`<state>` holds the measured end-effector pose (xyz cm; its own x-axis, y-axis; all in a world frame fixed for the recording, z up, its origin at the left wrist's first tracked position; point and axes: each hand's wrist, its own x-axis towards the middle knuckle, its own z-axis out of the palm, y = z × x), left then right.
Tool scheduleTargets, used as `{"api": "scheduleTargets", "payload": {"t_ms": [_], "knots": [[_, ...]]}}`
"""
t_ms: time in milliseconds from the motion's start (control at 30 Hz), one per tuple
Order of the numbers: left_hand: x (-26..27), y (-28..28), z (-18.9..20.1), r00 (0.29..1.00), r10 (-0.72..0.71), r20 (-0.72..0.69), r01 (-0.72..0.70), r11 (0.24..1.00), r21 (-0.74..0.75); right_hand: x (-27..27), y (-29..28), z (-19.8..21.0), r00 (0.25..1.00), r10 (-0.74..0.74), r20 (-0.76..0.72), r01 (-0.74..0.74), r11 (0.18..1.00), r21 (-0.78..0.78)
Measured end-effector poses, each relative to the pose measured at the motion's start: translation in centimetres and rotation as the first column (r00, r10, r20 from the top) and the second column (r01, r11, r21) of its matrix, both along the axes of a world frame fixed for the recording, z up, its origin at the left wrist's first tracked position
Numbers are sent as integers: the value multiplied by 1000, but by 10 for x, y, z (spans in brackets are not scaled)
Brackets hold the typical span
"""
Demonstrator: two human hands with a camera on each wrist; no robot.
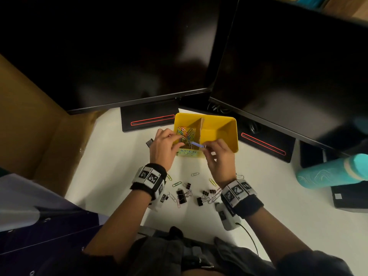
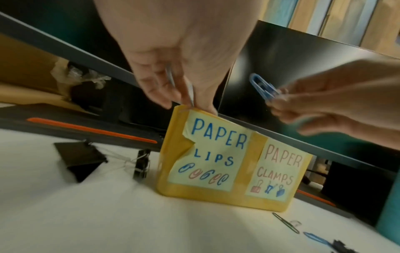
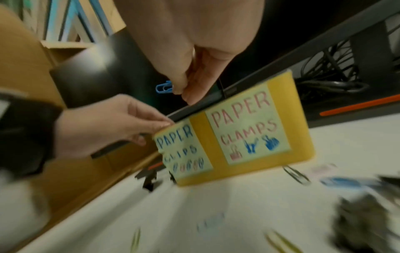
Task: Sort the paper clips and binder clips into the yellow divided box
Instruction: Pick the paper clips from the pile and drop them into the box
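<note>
Both hands' fingers pinch paper clips above the yellow box [image 1: 229,134].

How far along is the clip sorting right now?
Partly done. The left side of the yellow box holds a pile of coloured paper clips; its right side looks empty. The right hand pinches a blue paper clip above the box, and the left hand pinches a pale clip at the box's rim. Left: black binder clips and loose paper clips on the desk.
</note>
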<state>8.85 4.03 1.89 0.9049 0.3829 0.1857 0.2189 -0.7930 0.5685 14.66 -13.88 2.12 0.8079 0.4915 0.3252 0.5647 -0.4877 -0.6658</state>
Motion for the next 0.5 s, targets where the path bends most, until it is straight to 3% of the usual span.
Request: {"api": "scheduleTargets", "payload": {"t_ms": [100,167,233,300,400,500], "knots": [[-19,-1,0,982,95,163,-93,995,-21,15,16,12,998,29,-52,-29,1000,3],[-38,4,-6,986,90,141,-83,995,-56,19,18,13,999,36,-25,-38,997,-72],[-60,13,-16,998,-5,-62,-5,988,-152,14,8,12,996,68,59,-59,989,-138],[-83,22,-23,940,-136,-312,63,971,-232,5,-8,5,972,228,48,-216,958,-189],[-106,22,-31,832,-265,-487,164,956,-242,-14,-24,-9,841,484,-241,-540,776,-327],[-112,7,-39,831,-297,-471,183,945,-272,-35,-22,-25,736,546,-399,-676,605,-420]]}}
